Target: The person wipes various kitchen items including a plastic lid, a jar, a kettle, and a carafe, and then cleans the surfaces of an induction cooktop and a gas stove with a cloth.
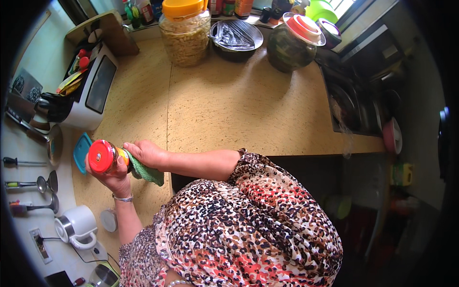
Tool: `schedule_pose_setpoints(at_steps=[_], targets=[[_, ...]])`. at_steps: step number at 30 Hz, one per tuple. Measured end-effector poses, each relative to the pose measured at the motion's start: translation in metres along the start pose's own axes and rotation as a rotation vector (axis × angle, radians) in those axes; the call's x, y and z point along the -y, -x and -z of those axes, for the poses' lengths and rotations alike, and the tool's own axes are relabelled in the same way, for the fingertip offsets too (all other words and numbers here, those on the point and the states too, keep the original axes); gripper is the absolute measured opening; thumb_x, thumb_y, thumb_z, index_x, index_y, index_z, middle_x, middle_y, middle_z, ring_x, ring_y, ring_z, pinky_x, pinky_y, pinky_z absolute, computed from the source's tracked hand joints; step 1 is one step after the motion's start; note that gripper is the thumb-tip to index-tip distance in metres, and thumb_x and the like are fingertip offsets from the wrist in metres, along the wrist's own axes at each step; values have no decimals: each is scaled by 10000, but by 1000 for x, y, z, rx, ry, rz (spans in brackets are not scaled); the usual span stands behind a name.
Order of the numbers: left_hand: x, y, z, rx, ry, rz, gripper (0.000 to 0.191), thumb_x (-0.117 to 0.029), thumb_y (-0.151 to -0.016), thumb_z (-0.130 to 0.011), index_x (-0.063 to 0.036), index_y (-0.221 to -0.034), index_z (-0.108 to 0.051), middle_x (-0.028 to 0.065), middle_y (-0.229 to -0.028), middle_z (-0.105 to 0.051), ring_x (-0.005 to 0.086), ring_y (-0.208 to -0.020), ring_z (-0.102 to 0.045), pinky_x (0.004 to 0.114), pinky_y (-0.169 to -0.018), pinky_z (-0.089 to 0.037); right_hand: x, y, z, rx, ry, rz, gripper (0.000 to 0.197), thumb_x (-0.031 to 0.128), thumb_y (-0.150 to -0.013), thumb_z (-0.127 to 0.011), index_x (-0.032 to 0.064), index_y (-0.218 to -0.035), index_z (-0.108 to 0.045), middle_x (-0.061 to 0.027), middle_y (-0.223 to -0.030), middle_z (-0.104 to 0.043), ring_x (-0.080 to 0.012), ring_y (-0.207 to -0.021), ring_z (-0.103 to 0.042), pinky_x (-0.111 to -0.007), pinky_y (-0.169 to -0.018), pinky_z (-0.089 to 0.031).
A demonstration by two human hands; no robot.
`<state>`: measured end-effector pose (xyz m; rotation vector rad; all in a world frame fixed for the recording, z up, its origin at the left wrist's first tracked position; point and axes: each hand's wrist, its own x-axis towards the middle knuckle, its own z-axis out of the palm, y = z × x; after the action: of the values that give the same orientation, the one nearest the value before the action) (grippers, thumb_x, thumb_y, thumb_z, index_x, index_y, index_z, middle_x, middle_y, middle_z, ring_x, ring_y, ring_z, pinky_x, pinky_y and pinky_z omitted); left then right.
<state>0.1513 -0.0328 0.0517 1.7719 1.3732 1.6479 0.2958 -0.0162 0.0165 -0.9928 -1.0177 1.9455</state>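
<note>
A glass jar with a red lid (101, 156) and a yellow label is tilted on its side in my left hand (116, 177), whose fingers wrap around it near the lid. My right hand (147, 154) holds a green cloth (148, 173) against the base end of the jar. Part of the cloth hangs down below my right wrist. Just left of the jar, partly behind my left hand, is a teal plastic lid or shallow container (82, 149).
A knife block and a white appliance (96, 86) stand at the left. Along the back are a large jar with an orange lid (184, 36), a covered bowl (236, 36) and a round glass jar (291, 46). A white electric kettle (79, 222) is at lower left; a stove (355, 104) is right.
</note>
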Motion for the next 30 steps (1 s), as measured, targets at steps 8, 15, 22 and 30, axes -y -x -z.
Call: schedule_pose_setpoints(at_steps=[8, 15, 22, 30], targets=[[24, 12, 19, -66, 35, 13, 787, -189, -798, -807, -27, -1402, -329, 148, -1328, -506, 253, -1153, -569, 406, -1037, -480, 21, 12, 8, -198, 779, 298, 396, 415, -962, -580, 31, -871, -610, -237, -777, -660, -406, -763, -664, -490, -680, -521], [43, 13, 59, -164, 8, 144, 670, -138, -881, -769, -22, -1397, -358, 124, -1320, -540, 226, -1168, -569, 380, -1048, -463, 25, 14, 57, -337, 1452, 509, 450, 314, -825, -752, 97, -1186, -595, -199, -1168, -607, -357, -1078, -590, -477, -861, -499], [30, 26, 44, -9, 200, 319, 730, -61, -859, -774, -28, -1440, -334, 142, -1388, -510, 248, -1265, -519, 395, -1084, -439, 30, 11, 6, 5, 1046, 685, 832, 197, -726, -841, -24, -1403, -412, -229, -1244, -567, -411, -1151, -535, -467, -982, -451], [39, 52, 41, 266, 224, 238, 895, -212, -758, -880, -14, -1446, -342, 181, -1374, -489, 283, -1238, -531, 416, -1061, -439, -36, 8, -30, -257, 1056, 593, 699, 225, -656, -878, -7, -1202, -508, -248, -1006, -648, -441, -946, -613, -515, -808, -501]])
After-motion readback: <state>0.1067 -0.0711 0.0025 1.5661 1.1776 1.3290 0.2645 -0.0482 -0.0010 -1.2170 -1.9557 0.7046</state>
